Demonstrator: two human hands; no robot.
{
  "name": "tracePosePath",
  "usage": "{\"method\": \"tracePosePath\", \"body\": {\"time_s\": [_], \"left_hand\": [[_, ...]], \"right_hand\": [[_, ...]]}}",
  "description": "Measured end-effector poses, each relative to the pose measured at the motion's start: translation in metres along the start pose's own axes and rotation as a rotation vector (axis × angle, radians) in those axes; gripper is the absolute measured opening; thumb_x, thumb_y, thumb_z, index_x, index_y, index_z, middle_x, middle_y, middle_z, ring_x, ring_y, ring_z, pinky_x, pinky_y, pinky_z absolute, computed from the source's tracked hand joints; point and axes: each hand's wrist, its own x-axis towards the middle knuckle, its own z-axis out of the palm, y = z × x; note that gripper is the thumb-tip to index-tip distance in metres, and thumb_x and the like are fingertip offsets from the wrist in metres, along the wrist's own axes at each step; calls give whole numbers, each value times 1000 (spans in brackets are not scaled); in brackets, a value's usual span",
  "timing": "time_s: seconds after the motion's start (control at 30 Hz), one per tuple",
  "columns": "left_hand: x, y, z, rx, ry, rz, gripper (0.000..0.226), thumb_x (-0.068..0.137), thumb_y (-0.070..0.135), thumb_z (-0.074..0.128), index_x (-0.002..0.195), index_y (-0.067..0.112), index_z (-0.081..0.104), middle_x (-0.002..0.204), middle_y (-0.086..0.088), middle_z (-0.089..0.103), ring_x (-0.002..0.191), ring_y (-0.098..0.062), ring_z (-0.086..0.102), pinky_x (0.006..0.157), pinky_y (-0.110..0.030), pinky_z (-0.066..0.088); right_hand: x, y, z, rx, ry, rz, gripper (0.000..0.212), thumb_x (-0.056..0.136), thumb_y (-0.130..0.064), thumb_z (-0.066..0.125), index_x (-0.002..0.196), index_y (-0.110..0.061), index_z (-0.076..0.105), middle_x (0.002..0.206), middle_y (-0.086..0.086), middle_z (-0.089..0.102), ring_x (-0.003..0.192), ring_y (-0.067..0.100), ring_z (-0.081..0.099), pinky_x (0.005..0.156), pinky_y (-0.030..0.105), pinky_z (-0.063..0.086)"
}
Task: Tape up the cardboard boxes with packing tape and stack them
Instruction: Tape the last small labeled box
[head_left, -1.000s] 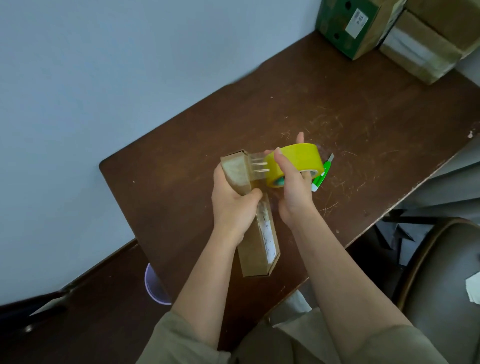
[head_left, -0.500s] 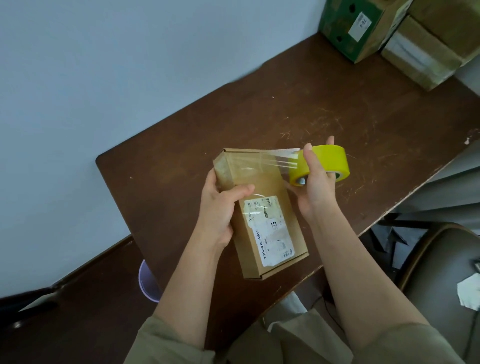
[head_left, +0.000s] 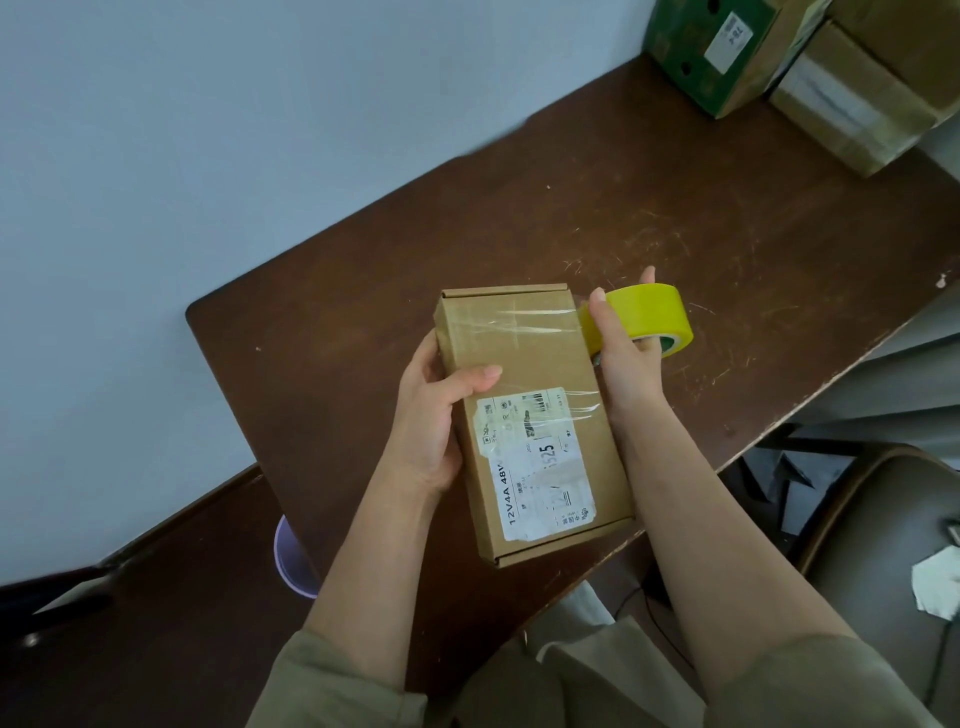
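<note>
Box: flat cardboard box (head_left: 535, 415) mid-frame over table (head_left: 675, 208) | your left hand (head_left: 431, 421) grasps it | right hand (head_left: 621, 358) grips yellow tape roll (head_left: 647, 319) | strip crosses top, uncut | stacking pending; upper-right boxes (head_left: 852, 98) seemingly taped.

We have one view only, from a wide-angle camera worn on the head. It looks forward and steeply down onto the near edge of the brown table (head_left: 519, 218), close above both forearms. The table's far right corner sits at the top right, the wall on the left.
</note>
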Motion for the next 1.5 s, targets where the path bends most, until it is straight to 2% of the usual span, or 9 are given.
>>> {"method": "tracePosePath", "body": {"time_s": [0.17, 0.37, 0.63, 0.73, 0.8, 1.0, 1.2, 1.3, 1.5], "left_hand": [[1, -5, -6, -34, -64, -5, 56, 72, 3, 65, 128, 7, 57, 116, -15, 69, 103, -32, 68, 78, -39, 58], [17, 1, -23, 252, 54, -115, 56, 86, 6, 62, 138, 23, 53, 118, -2, 69, 103, -18, 70, 81, -30, 54], [46, 0, -5, 1111, 303, 427, 56, 90, 35, 31, 142, 25, 48, 139, 1, 49, 125, -14, 48, 111, -46, 38], [62, -5, 2, 1257, 248, 480, 47, 99, 35, 23, 93, 21, 68, 101, -6, 67, 98, -23, 62, 106, -48, 40], [69, -14, 4, 1345, 286, 518, 56, 105, 39, 21, 55, 27, 43, 59, 1, 52, 61, -21, 53, 77, -39, 48], [75, -45, -9, 1256, 341, 442, 61, 107, 33, 26, 47, 24, 35, 46, 6, 41, 45, -15, 44, 56, -33, 39], [67, -31, 16, 1134, 309, 512, 50, 106, 36, 26, 85, 19, 68, 83, 7, 62, 89, -16, 59, 92, -42, 43], [61, -18, 36, 1088, 199, 435, 53, 94, 67, 27, 65, 37, 58, 68, 17, 58, 92, -9, 60, 115, -53, 19], [58, -11, 34, 837, 286, 354, 61, 95, 47, 54, 39, 27, 39, 38, 10, 32, 46, -9, 38, 96, -60, 39]], "right_hand": [[1, 5, 1, -90, -37, -6, 76, 94, -35, 68, 150, -56, 22, 126, 4, 63, 109, 24, 67, 98, 48, 54], [-1, 23, 3, -2, -84, -154, 75, 99, -17, 63, 155, -43, 21, 71, -12, 65, 72, 9, 62, 81, 35, 55], [4, 27, -1, -197, -111, -386, 77, 98, -16, 64, 158, -32, 20, 70, -3, 54, 69, 9, 55, 77, 25, 52], [4, 29, -1, -255, -150, -443, 76, 98, -15, 64, 159, -28, 20, 70, -3, 52, 68, 9, 54, 77, 24, 51], [4, 30, 0, -273, -155, -479, 75, 98, -12, 63, 159, -24, 22, 68, -7, 52, 66, 5, 53, 77, 20, 50], [-2, 36, -3, -284, -179, -497, 73, 98, -12, 63, 158, -22, 24, 73, 3, 49, 71, 12, 49, 77, 21, 47], [-7, 24, 1, -306, -178, -546, 72, 97, -9, 63, 157, -18, 25, 72, 2, 49, 73, 6, 50, 85, 17, 47], [-13, 12, 7, -283, -249, -549, 70, 97, -7, 63, 157, -19, 27, 72, 13, 53, 71, 12, 52, 78, 22, 49], [-22, 1, 17, 52, -318, -302, 63, 99, -23, 55, 155, -34, 29, 97, 8, 64, 93, 18, 60, 97, 43, 49]]}}
